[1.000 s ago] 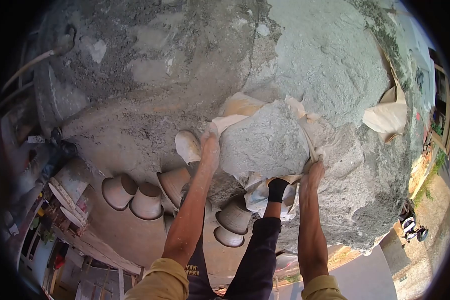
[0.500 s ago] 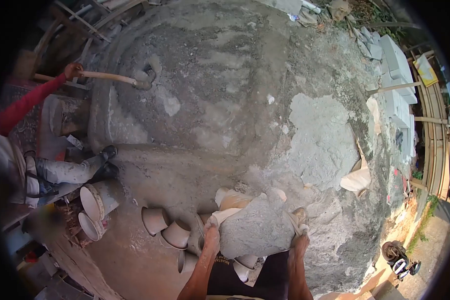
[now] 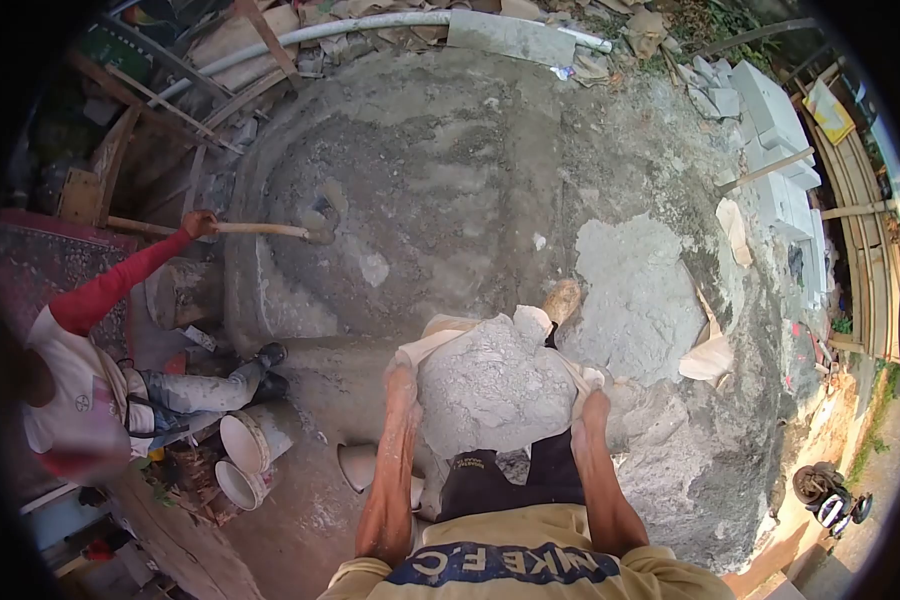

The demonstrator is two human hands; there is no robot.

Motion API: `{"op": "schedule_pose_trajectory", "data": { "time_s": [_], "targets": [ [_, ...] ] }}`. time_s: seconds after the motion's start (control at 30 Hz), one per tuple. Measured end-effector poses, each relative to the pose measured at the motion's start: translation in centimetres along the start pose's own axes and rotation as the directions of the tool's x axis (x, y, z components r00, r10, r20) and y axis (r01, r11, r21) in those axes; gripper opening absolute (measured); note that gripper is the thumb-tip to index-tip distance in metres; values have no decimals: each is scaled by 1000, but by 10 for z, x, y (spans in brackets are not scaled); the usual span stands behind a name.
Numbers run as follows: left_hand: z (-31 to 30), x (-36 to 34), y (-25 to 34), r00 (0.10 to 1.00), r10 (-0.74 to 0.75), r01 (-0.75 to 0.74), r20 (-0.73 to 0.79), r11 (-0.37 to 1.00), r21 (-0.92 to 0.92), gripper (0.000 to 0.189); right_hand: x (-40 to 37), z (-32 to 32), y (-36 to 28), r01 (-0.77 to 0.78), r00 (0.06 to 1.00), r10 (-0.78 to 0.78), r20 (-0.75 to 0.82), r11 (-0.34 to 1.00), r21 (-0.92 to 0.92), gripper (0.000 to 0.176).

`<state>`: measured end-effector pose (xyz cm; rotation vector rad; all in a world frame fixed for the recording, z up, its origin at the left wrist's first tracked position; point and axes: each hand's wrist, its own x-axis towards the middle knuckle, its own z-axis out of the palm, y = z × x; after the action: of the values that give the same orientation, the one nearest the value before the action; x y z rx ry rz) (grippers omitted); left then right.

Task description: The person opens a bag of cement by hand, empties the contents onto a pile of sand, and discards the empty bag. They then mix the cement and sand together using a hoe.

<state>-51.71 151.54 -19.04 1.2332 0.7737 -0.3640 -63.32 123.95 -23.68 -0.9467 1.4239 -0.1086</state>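
The person's two hands have risen along with the torn paper sack (image 3: pixel 432 338), which a second ago was low over the heaped grey material with the arms stretched down to it. Now it hangs in front of the thighs, just ahead of the yellow shirt (image 3: pixel 530 530), and the body looks more upright. The left hand (image 3: pixel 401 388) is clamped on the sack's left edge, and the right hand (image 3: pixel 594 396) is clamped on its right edge, so the load seems to be borne by these two grips. Between them the grey mass (image 3: pixel 495 388) fills the opened sack, bulging and uncovered on top; sound as both holds look, the thin paper may tear further under such weight. A foot (image 3: pixel 562 300) shows just beyond the sack, near the pale grey patch (image 3: pixel 635 290), with a loose paper scrap (image 3: pixel 708 356) at that patch's right side. The view has widened too: off to the left, a co-worker's hand (image 3: pixel 200 223) grips a wooden handle (image 3: pixel 262 230) reaching over the dark wet ground (image 3: pixel 420 200), while two pale buckets (image 3: pixel 278 428) stand tilted near that co-worker's legs, well apart from the sack.
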Motion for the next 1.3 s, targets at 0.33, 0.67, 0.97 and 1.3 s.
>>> {"op": "schedule_pose_trajectory", "data": {
  "time_s": [0.33,0.67,0.97,1.3],
  "targets": [
    [179,61,177,993,7,1,114,997,-71,44,26,138,-239,5,987,-22,157,994,107,35],
    [417,148,287,989,65,-49,130,991,-123,40,107,213,-475,125,970,-160,185,975,184,33],
    [595,359,315,979,-76,87,190,995,-51,38,256,305,-576,166,983,-182,35,947,275,37],
    [703,651,333,969,-22,2,245,997,80,39,492,523,-582,90,992,-73,-102,982,167,40]
  ]
}}
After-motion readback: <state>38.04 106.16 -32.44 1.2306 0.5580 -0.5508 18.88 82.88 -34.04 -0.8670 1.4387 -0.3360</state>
